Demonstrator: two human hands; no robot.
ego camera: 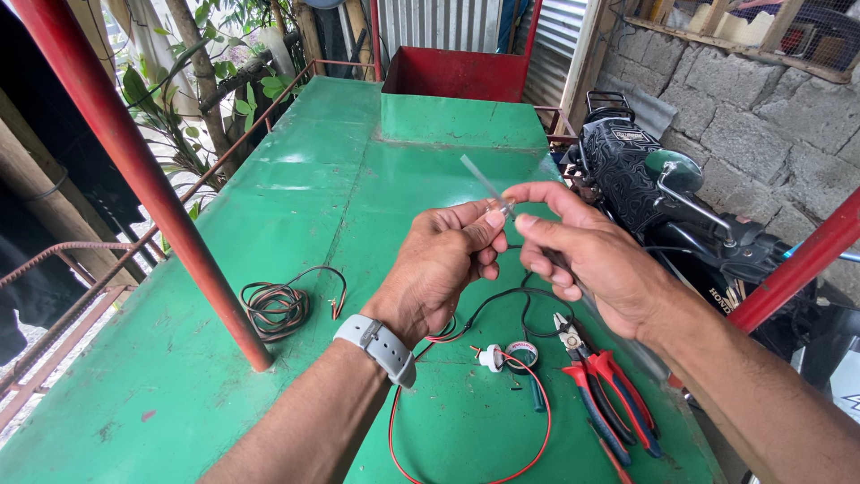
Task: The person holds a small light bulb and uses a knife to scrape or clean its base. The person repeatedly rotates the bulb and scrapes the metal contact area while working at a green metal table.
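Note:
My left hand (445, 262), with a grey watch on the wrist, pinches the lower end of a thin clear tube (482, 178) that points up and left. My right hand (582, 253) meets it at the same spot, thumb and forefinger closed on the tube, with a dark wire running through its palm. Black and red wires (502, 303) hang from below the hands down to the green metal top (358, 206). A small white lamp socket (490, 358) and a roll of tape (521, 352) lie under the hands.
Red-handled pliers and cutters (598, 384) lie at the right. A coil of brown wire (278, 307) sits left, beside a red post (143, 179). A red box (452, 73) stands at the far end. A motorcycle (663, 197) is parked to the right by a block wall.

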